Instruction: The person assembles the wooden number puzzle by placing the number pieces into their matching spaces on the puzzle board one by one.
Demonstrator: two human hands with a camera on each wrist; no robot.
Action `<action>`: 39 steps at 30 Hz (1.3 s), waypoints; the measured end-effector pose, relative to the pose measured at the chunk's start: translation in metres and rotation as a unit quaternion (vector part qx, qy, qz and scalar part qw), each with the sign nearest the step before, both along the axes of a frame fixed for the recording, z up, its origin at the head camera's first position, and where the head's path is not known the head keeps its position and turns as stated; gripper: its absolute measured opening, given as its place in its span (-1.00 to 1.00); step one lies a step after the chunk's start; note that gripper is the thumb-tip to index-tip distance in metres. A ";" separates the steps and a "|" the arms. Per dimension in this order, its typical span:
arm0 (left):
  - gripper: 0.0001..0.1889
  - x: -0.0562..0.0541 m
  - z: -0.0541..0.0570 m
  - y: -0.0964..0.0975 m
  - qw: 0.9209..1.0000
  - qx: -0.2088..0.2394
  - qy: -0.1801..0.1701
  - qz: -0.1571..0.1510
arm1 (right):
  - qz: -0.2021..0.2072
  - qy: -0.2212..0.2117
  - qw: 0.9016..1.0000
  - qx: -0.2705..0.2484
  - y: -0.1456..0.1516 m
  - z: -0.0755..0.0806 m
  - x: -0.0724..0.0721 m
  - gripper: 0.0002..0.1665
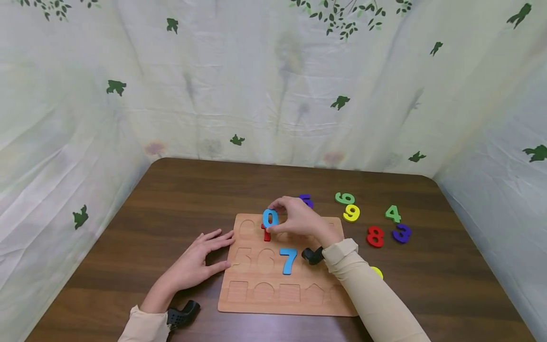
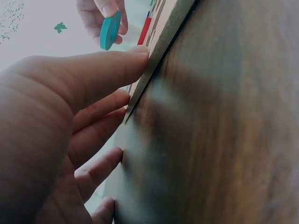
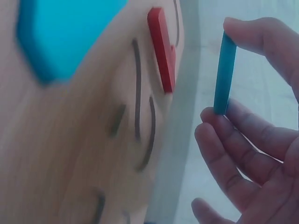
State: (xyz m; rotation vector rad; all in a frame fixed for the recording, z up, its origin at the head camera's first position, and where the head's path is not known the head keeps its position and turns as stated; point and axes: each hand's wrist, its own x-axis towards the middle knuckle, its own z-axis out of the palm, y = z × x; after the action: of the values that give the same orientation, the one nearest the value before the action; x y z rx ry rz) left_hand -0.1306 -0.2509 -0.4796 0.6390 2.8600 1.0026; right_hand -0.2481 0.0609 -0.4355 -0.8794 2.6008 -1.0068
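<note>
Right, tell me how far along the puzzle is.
Done: the red 1 and blue 7 look placed on the board. In hand: the right hand holds the blue 0 above it. Remaining: the green 6, yellow 9, green 4, red 8, purple 3, plus partly hidden purple piece and yellow piece, lie loose.

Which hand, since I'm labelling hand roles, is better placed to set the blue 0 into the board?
Probably the right hand: it pinches the blue 0 above the board, while the left hand, holding no piece, touches the board's edge.
</note>
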 end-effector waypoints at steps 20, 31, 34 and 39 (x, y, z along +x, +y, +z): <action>-0.39 -0.001 0.003 -0.007 1.000 0.000 0.006 -0.004 | 0.018 -0.011 1.000 0.021 -0.040 -0.008 -0.003 -0.30; -0.40 -0.001 0.001 -0.004 1.000 0.010 0.009 -0.003 | 0.015 0.007 0.997 0.077 -0.051 -0.012 -0.002 -0.27; -0.40 0.000 0.000 -0.004 1.000 0.012 0.006 -0.002 | 0.014 0.009 0.996 0.088 -0.054 -0.012 -0.001 -0.27; -0.40 -0.001 -0.002 -0.003 1.000 0.012 0.003 -0.003 | 0.012 0.012 0.995 0.099 -0.056 -0.012 0.001 -0.27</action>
State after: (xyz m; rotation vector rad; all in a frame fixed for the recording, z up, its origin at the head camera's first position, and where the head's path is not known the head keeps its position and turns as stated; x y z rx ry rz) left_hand -0.1318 -0.2538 -0.4813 0.6516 2.8542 1.0362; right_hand -0.2468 0.0048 -0.4475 -0.8752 2.6459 -0.7216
